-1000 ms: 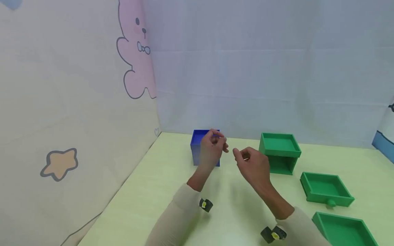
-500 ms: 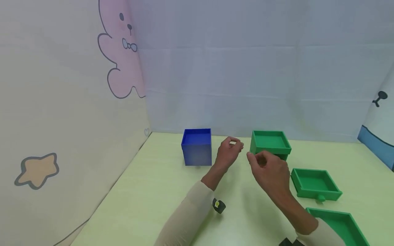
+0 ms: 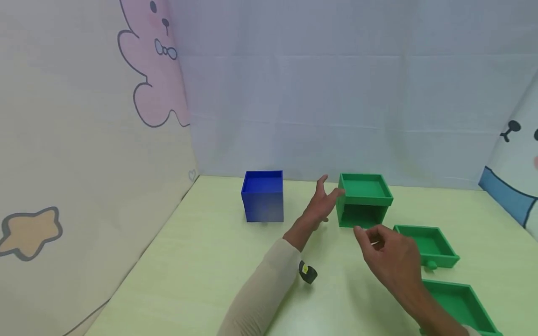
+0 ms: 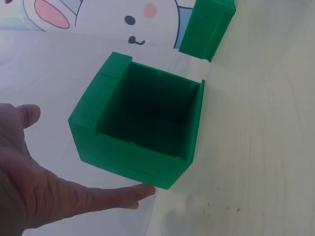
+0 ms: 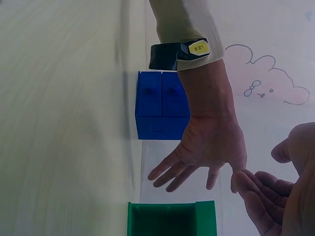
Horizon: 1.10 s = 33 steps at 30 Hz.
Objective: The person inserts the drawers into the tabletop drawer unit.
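Reaching my left hand (image 3: 320,205) with fingers spread wide, I touch the hollow green plastic cabinet shell (image 3: 364,200); my right hand (image 3: 388,259), loosely curled and empty, hovers just before it.

A blue box (image 3: 262,196), green cabinet (image 3: 363,199), pale green table (image 3: 201,261).

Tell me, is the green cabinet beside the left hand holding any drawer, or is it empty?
Empty. The green cabinet shows a dark, open cavity in the left wrist view, and two green drawers lie apart on the table.
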{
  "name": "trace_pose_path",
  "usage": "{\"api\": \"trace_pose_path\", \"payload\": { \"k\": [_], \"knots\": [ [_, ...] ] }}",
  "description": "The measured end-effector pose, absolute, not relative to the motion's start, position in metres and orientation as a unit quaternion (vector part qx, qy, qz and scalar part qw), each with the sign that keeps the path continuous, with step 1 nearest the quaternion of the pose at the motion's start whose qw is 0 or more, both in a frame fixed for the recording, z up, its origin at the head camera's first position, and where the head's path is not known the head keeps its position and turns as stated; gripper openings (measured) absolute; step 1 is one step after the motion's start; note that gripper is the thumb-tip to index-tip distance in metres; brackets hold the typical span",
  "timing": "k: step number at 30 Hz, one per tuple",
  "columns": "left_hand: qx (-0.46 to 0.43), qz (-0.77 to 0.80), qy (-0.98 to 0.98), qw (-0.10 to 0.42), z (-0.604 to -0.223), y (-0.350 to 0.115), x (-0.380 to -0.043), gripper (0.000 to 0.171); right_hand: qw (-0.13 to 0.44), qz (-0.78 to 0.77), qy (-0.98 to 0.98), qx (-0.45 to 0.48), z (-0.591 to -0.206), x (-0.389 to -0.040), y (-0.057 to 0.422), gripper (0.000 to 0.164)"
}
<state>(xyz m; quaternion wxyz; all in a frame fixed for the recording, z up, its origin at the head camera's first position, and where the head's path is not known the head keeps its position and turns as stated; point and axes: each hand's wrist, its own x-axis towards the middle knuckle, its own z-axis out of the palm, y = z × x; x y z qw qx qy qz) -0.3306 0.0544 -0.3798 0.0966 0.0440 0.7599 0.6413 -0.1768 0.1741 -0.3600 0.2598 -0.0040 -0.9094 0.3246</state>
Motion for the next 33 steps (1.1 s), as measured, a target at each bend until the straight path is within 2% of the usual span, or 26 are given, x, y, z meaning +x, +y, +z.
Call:
{"api": "trace_pose_path", "payload": {
  "k": [7, 17, 25, 30, 33],
  "knots": [
    [0.081, 0.635, 0.762, 0.094, -0.382, 0.055, -0.329, 0.071, 0.300, 0.312, -0.901, 0.011, -0.359, -0.171, 0.174, 0.026],
    [0.166, 0.617, 0.763, 0.098, -0.380, 0.025, -0.326, 0.061, 0.276, 0.329, -0.903, 0.034, -0.368, -0.177, 0.161, 0.025],
    [0.187, 0.601, 0.767, 0.124, -0.377, 0.026, -0.323, 0.056, 0.261, 0.337, -0.904, 0.035, -0.369, -0.175, 0.163, 0.025],
    [0.196, 0.598, 0.765, 0.139, -0.379, 0.030, -0.320, 0.052, 0.286, 0.350, -0.891, 0.042, -0.374, -0.169, 0.167, 0.016],
    [0.205, 0.592, 0.765, 0.147, -0.379, 0.031, -0.319, 0.049, 0.309, 0.356, -0.881, 0.045, -0.376, -0.167, 0.170, 0.021]
  ]
}}
